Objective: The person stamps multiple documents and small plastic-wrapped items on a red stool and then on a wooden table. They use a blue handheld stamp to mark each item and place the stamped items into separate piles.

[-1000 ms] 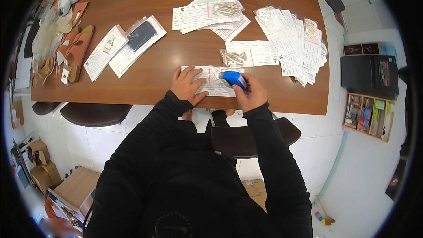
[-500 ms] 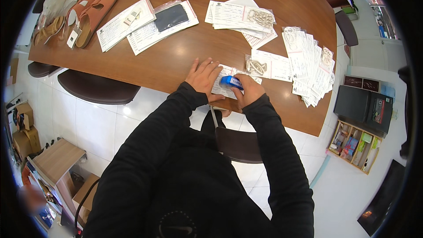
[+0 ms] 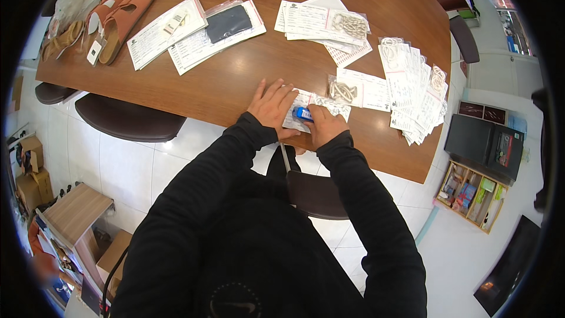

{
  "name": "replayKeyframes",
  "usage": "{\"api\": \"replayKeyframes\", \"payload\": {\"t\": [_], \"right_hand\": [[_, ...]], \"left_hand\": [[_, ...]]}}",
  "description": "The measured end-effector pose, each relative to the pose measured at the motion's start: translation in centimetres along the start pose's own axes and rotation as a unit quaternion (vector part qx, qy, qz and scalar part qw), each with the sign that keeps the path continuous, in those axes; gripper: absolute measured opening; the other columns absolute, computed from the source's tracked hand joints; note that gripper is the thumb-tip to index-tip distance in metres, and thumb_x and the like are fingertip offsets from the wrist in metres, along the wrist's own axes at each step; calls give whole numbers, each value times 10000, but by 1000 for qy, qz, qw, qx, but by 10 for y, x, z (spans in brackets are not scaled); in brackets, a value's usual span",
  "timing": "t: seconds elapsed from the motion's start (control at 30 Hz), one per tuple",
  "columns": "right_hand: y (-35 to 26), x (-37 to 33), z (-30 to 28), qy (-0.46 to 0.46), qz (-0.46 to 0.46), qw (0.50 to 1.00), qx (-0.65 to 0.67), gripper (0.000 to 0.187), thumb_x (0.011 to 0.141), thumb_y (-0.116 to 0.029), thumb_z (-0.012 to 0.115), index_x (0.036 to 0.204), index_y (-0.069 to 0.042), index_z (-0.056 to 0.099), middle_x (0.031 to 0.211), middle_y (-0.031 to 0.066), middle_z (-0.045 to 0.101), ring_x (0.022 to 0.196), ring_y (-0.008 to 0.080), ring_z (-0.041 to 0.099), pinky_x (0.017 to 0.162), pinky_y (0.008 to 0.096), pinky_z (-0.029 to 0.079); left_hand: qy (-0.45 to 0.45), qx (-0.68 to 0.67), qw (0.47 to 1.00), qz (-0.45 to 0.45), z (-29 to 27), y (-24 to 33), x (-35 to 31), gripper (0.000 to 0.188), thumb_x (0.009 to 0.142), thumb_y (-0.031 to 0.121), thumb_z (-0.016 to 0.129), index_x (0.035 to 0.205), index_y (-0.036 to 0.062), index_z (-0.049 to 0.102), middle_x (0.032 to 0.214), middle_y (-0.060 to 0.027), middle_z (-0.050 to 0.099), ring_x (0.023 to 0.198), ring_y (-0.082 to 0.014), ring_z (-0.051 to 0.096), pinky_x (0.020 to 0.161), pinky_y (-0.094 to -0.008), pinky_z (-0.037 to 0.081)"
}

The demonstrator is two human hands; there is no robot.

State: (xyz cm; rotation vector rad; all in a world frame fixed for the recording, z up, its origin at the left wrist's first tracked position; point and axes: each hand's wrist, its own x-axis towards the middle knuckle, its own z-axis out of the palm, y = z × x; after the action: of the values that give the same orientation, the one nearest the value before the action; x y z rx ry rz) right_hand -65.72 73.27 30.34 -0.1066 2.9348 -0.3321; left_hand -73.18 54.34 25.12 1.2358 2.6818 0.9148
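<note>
At the table's near edge a white printed card (image 3: 323, 103) lies under my hands. My left hand (image 3: 272, 108) is spread flat on the table, its fingertips at the card's left side. Closed in my right hand (image 3: 326, 125) is a small blue hand stamp (image 3: 302, 113), held low over the card; whether it touches the paper is hidden. Just beyond my right hand sits a clear bag with a pale cord loop (image 3: 342, 90), attached to another white card (image 3: 371, 89).
To the right is a fanned pile of cards (image 3: 410, 91) with bagged cords; another stack (image 3: 309, 19) lies farther back. Cards with a dark swatch (image 3: 229, 23) and orange sandals (image 3: 128, 20) occupy the left. A brown chair (image 3: 318, 194) stands below the table edge.
My right hand has shifted slightly left and turned with the blue stamp, which sits a little lower and more to the left. My left hand stays in place.
</note>
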Motion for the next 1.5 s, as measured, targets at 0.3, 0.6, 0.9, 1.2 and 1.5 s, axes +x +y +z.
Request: {"api": "replayKeyframes", "payload": {"t": [0.3,0.6,0.9,1.2,1.5], "right_hand": [[-5,1,-3,-30,49,998,38,358,897,-248,696,1190,-101,554,1108,96,653,927,312,671,773,440,520],[39,-41,-34,221,82,963,131,425,845,-181,790,1205,-35,619,974,144,716,786,242,716,666,352,562],[83,-183,10,254,386,755,465,433,875,-84,753,1248,35,567,1036,116,677,819,158,667,671,277,559],[56,-264,35,271,478,763,340,340,902,-94,724,1192,18,585,961,82,668,748,113,642,624,245,568],[25,-184,28,340,296,839,305,355,829,-104,787,1134,0,638,954,97,651,812,179,644,705,286,530]], "left_hand": [[11,7,1000,4,3,-1,0,927,660,526,835,1381,50,498,1441,-129,493,1402,-334,390,1159,-583,250],[-32,13,999,4,-6,0,3,1017,634,532,846,1434,47,446,1489,-135,436,1425,-333,351,1163,-570,248],[-190,58,978,58,-39,-5,33,1053,583,375,915,1440,3,430,1368,-158,493,1299,-328,445,1074,-466,366],[-239,115,964,38,-38,8,52,955,467,418,948,1244,14,565,1173,-104,546,1135,-286,504,939,-430,404],[-252,126,959,24,-39,15,58,891,449,403,964,1179,55,591,1169,-93,547,1139,-283,514,910,-436,413]]}}
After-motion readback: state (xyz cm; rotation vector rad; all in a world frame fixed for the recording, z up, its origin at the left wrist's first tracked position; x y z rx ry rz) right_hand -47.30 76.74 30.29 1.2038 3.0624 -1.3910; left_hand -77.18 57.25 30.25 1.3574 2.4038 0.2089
